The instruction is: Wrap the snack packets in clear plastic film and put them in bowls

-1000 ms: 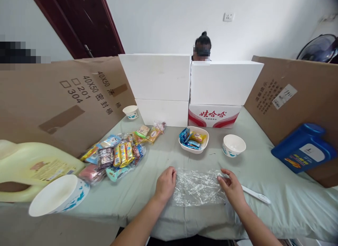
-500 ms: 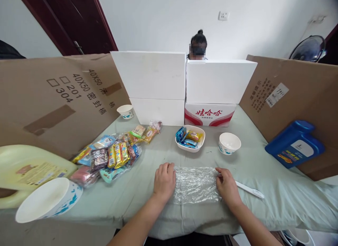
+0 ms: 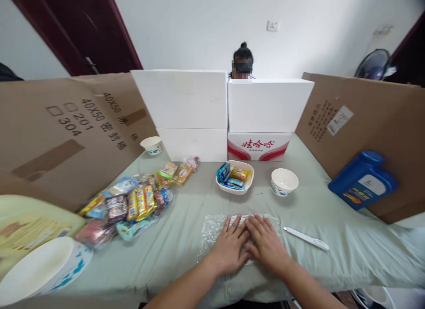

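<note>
A crinkled clear plastic bag (image 3: 212,229) lies flat on the green cloth near the front edge. My left hand (image 3: 231,245) rests palm down on it, fingers spread. Right beside it, my right hand (image 3: 265,242) also presses flat on the plastic, the two hands touching at the thumbs and index fingers. The middle of the bag is hidden under them. To the right of my right hand lies a white plastic strip-like tool (image 3: 306,238). Beyond the bag stands a white dish (image 3: 250,185) holding blue and yellow wrapped snacks (image 3: 236,178).
Packaged snacks (image 3: 133,205) are heaped at left, near a large bowl (image 3: 43,271) and a yellowish jug (image 3: 36,220). Small bowls (image 3: 284,181) stand right and far left. White boxes (image 3: 192,114) and cardboard panels (image 3: 361,136) wall the table; a blue bottle (image 3: 363,180) leans right. A person sits behind.
Both hands have moved inward from the bag's side edges to its middle and now lie flat with fingers extended. The view has shifted slightly.
</note>
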{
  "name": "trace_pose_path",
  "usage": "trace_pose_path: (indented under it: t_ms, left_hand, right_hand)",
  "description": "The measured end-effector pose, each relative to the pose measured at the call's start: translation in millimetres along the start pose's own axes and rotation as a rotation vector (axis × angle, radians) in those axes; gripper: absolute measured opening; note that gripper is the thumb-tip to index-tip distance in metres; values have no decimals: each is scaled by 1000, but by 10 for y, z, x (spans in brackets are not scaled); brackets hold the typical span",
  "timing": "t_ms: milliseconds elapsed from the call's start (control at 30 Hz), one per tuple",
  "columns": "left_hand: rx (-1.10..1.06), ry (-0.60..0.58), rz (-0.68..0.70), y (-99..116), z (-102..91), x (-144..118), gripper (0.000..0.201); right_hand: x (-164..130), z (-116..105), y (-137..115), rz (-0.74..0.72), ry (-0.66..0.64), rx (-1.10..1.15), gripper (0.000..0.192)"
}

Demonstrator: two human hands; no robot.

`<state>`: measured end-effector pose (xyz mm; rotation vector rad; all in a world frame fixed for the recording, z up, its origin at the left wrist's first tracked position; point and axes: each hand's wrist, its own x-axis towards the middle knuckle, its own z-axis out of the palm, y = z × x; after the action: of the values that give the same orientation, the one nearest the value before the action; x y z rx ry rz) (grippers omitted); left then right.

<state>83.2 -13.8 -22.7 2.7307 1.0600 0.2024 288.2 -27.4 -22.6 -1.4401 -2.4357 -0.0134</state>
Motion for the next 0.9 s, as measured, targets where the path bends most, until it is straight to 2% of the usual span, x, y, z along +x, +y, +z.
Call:
trace_pose_path:
  t_ms: [67,133,267,367,433,500,600,733,800,900]
  left_hand:
    - [31,31,-18,-93,2,-65,76]
    - [70,48,-60,-257,-10,-187,79]
    - [151,145,-180,-593,-126,-579,74]
    - [143,249,-175,-611,-263,-870,59]
    - [63,230,-69,-516,-332,-1000,47]
    - [-28,185,17,-410,-364,-1077,35]
    - [-103,220,45,-340,-356,-1131,18]
    - [-160,287,89,-364,-367,-1160,25]
    - [-205,281,53,-367,-413,-1148,23]
    - [-268,270,-93,-370,-488,-1060,19]
  right_hand:
    - [-52,55,-48,13,-129,-11,70]
    - [-141,80,-17,119,-188,-35,81]
    - [-332,26,92,242,-152,-85,85]
    - [-452,-71,116,115,-83,-65,87]
    - [-555,-135,128,-35,-77,-13,81]
    - [-678,-180,157,-124,-75,37,66]
    - [-839,-225,208,-131,-43,96,41]
    - [-902,-328,189,-115,-36,202,17]
    - [-874,-390,160,-102,-29,250,14]
    - [-786,-434,156,-36,-34,330,15]
